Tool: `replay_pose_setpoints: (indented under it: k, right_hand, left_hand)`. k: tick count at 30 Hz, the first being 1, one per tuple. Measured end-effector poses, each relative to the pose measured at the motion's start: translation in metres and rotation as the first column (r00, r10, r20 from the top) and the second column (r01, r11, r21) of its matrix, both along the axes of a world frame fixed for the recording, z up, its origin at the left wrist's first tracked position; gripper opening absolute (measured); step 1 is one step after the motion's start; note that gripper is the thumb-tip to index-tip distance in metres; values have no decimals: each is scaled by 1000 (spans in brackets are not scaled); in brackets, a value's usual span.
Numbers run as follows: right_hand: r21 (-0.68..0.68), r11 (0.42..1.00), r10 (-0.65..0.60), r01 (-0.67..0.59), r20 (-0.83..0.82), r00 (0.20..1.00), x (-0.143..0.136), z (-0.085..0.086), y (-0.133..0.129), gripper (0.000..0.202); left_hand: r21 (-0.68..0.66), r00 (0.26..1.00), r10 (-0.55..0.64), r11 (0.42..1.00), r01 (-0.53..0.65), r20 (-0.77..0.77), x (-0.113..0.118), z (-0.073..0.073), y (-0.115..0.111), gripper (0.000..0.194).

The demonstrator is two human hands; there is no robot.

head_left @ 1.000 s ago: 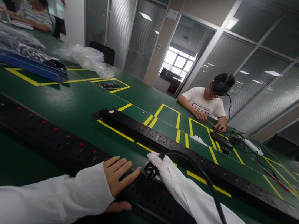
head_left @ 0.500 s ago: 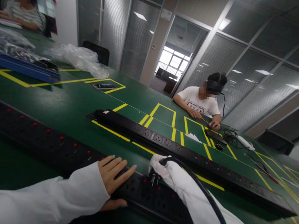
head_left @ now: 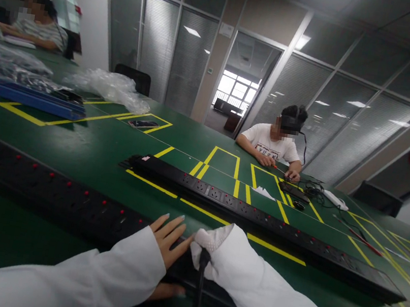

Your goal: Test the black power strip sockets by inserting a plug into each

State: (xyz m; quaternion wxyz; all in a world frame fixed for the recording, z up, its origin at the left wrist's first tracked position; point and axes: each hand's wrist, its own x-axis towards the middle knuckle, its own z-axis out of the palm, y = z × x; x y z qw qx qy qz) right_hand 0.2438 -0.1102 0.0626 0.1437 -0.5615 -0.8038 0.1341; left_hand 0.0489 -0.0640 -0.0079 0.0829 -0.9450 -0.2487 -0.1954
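A long black power strip (head_left: 77,209) with red lights and sockets runs across the near side of the green table. My left hand (head_left: 171,241) grips it from above, fingers spread over the top and thumb on the near side. My right hand (head_left: 210,244), in a pale glove, is closed around a black plug (head_left: 205,256) just right of my left fingertips. From the plug a black cord (head_left: 197,301) hangs down toward me. The plug is held at the strip's top; its prongs are hidden, so I cannot tell whether they sit in a socket.
A second black power strip (head_left: 243,205) lies farther back along yellow tape lines. At the left are a blue bar (head_left: 28,96), clear plastic wrap (head_left: 110,88) and a phone (head_left: 143,124). Across the table a person (head_left: 272,143) works beside cables; another sits at far left.
My right hand has moved left and lower with the plug, turning it so the prongs no longer show. The cord now hangs straight down. My left hand has shifted slightly right along the strip.
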Motion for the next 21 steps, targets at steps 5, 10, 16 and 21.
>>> replay_pose_setpoints:
  k: [5, 10, 16, 21]
  right_hand:
    - [250, 964, -8, -87, 356, 935, -14, -5, -27, 27]
    - [477, 869, -171, -131, 538, 825, -28, -27, -44, 20]
    - [594, 797, -307, -108, 552, 775, -26, -38, -36, 16]
    - [475, 870, -203, -133, 592, 780, -19, -28, -35, 34]
  left_hand:
    - [-58, 995, 63, 997, -58, 81, 19, -8, -4, 30]
    - [-207, 988, -69, 978, 39, -140, 23, 12, -8, 70]
    - [-214, 973, -44, 977, -6, -228, 22, 15, -4, 90]
    - [-148, 983, -44, 989, 18, -178, 21, 3, -1, 89]
